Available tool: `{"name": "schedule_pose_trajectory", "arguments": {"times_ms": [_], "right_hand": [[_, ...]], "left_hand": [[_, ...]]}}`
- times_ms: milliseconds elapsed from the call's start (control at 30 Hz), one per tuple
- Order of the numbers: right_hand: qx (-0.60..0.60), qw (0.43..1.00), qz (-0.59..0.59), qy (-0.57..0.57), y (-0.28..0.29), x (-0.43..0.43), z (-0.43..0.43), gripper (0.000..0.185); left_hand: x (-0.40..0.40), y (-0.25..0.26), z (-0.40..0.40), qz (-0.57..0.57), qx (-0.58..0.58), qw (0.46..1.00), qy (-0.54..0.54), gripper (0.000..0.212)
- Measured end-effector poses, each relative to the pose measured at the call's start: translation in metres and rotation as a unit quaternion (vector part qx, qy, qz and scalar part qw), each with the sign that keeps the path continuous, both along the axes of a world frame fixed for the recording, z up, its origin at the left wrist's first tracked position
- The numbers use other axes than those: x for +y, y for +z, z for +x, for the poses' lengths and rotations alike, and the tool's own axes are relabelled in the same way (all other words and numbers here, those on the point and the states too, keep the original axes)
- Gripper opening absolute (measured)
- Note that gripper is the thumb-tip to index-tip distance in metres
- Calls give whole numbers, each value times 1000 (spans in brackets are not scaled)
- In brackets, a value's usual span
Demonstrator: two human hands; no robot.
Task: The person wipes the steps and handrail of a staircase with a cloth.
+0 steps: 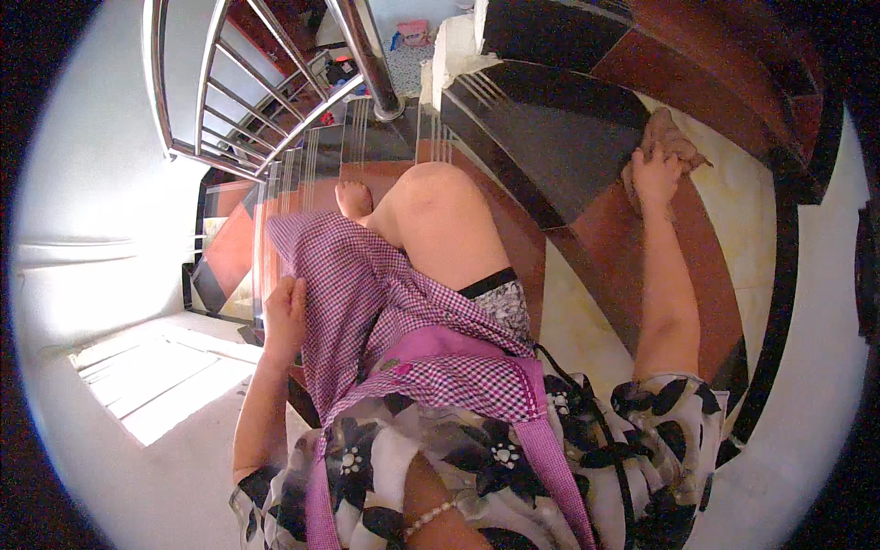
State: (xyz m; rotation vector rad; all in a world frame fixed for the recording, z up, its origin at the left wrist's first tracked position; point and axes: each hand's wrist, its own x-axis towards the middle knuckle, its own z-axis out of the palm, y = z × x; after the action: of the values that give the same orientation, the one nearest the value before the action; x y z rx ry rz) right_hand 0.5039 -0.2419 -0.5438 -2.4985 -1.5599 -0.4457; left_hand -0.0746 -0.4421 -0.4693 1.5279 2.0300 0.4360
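Observation:
My right hand (656, 179) presses a crumpled brown cloth (665, 127) against a stair tread (550, 130) on the right, with that arm stretched out. Part of the cloth lies hidden beneath the fingers. On the other side, my left hand (285, 316) grips the edge of a purple checked apron (344, 275) that I wear. The apron drapes over my lap beside a bent bare knee (436, 206). A bare foot (354, 199) rests on a lower step.
Tiled stairs in black, red and cream, with grooved edges, curve around me. A stainless steel railing (240, 89) and its thick post (368, 58) stand at the upper left. Below lies a pink package (412, 33). Bright light falls by the white wall (75, 199) at left.

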Motion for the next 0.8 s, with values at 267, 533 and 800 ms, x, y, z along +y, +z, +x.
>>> {"name": "schedule_pose_trajectory", "arguments": {"times_ms": [267,533,800], "right_hand": [[39,999,24,19,11,-6,-8,58],[7,1000,-6,13,5,2,-4,57],[64,945,-28,321,12,-59,-41,52]], "left_hand": [[48,124,100,355,-236,903,-58,15],[53,-4,103,-180,221,818,-500,21],[106,68,127,84,-29,911,-404,23]]}}
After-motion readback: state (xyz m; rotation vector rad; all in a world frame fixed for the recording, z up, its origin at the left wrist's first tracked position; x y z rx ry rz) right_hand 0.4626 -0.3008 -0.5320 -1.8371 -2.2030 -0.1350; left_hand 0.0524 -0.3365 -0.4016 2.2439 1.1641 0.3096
